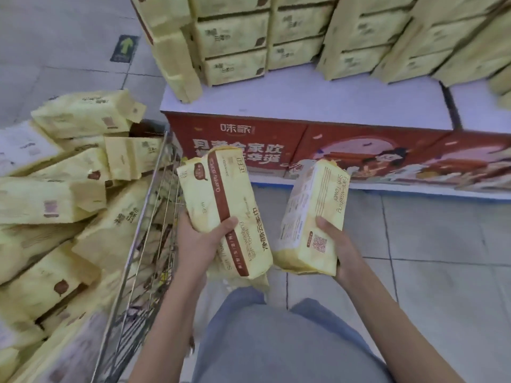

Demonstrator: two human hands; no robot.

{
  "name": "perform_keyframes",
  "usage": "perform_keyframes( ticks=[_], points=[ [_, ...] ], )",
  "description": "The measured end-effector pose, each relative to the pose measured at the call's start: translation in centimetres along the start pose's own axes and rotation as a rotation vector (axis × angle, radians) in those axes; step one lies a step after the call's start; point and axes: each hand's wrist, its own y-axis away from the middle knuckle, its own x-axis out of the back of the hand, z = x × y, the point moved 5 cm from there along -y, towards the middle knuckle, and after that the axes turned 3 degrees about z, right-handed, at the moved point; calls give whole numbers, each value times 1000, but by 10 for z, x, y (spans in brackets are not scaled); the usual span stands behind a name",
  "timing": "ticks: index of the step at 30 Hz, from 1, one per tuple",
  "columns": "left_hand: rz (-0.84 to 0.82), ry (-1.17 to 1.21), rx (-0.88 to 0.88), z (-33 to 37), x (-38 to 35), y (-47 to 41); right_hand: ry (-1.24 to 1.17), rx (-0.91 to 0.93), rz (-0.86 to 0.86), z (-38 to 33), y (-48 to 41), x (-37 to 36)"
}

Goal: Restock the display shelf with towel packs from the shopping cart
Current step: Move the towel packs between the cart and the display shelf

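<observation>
The left hand (200,246) grasps the left pack (221,205), the right hand (341,244) the right pack (309,217), in front of the display shelf (304,102); both are probably best laid flat, flush against its stacks (235,45).

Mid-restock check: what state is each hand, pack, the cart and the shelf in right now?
Left hand: grips the brown-striped towel pack, outside the cart.
Right hand: grips the second towel pack, QR code side facing the camera.
Shopping cart: heaped with loose towel packs.
Display shelf: stacked packs at the back, front strip bare.
</observation>
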Motion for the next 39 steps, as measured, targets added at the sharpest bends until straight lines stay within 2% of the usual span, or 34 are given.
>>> perform_keyframes(
  ticks=[7,18,27,35,39],
  points=[
    [-111,-65,-61,-25,-78,66,-191,47,107,37,54,118],
    [-366,-169,-24,-79,-171,173,-515,131,267,81,136,261],
    [-469,-291,-9,-84,-273,170,-669,271,355,20,107,337],
    [-540,-333,3,-60,-428,152,-745,268,401,-62,60,411],
    [-624,-363,-10,-39,-516,149,-788,282,493,-87,51,451]
  ],
)
